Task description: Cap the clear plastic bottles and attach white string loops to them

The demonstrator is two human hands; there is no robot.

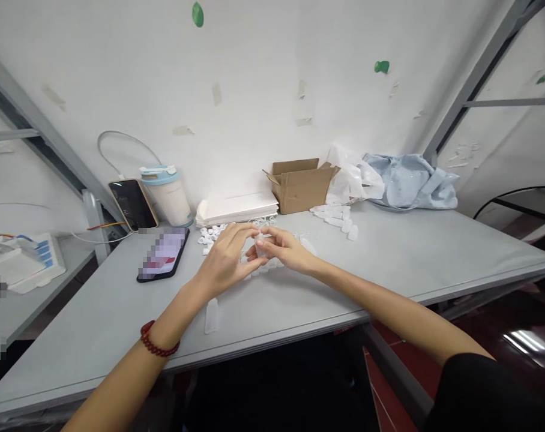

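Note:
Over the middle of the grey table, my left hand (pixel 227 255) and my right hand (pixel 285 247) meet around a small translucent plastic piece (pixel 261 246). Fingers of both hands close on it, and they partly hide its shape. Small white caps (pixel 208 237) lie just behind my left hand. More clear pieces show beneath and behind my fingers, partly covered. A single flat translucent piece (pixel 212 316) rests near the table's front edge, below my left wrist. Several similar pieces (pixel 338 219) are spread out to the right, by the cardboard box.
A phone (pixel 163 255) lies at the left; another phone (pixel 134 204) leans by a lidded cup (pixel 168 195). Along the wall stand stacked white sheets (pixel 236 208), an open cardboard box (pixel 303 189), a white plastic bag (pixel 351 180) and light blue cloth (pixel 410 180).

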